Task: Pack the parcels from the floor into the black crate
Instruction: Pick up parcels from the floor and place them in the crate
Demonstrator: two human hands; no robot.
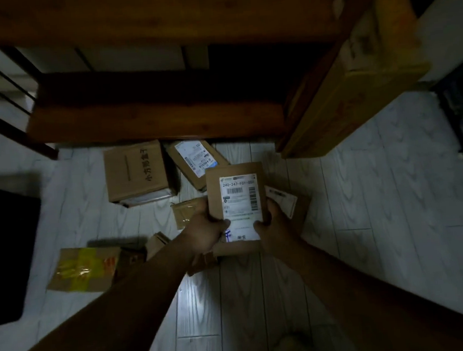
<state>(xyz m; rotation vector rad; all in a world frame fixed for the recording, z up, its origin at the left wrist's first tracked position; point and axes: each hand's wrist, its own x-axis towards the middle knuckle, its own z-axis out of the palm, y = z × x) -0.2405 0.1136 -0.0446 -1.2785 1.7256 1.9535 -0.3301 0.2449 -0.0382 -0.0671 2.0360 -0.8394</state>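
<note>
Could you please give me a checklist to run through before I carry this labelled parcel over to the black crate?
1. Grip: left hand and right hand both hold the labelled parcel at its near end: ok.
2. Parcel lifted free of the small parcels beneath: cannot tell.
3. Sight of the black crate, at the left edge: ok.
4. Room inside the crate: cannot tell, too dark.
5. Low path to the crate clear: not ok, the yellow-taped parcel lies between.
</note>
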